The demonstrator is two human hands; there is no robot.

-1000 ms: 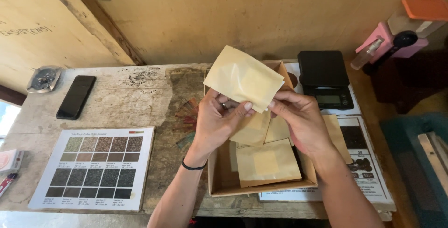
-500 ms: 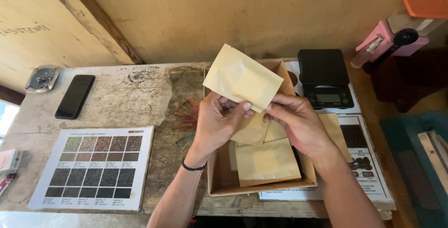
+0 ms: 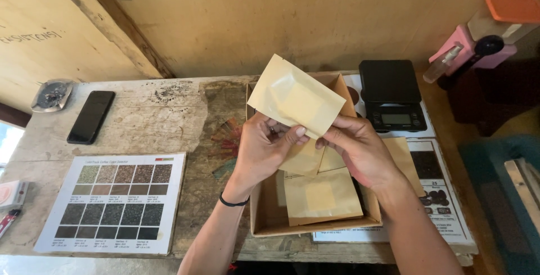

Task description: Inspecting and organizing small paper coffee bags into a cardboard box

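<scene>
Both hands, left hand (image 3: 264,145) and right hand (image 3: 360,151), pinch one tan paper pouch (image 3: 295,97) above a cardboard box (image 3: 264,218). More pouches (image 3: 320,196) lie inside it.

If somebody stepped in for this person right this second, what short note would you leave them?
Left hand: grips the lower edge of a tan paper pouch, thumb on its face.
Right hand: pinches the same pouch at its lower right corner.
The pouch is held tilted above an open cardboard box on the wooden table.
More tan pouches lie inside the box.
Nearby: black scale right of the box, colour chart and black phone to its left.
Done: one pouch is out and in hand. Left: the pouches in the box.
</scene>
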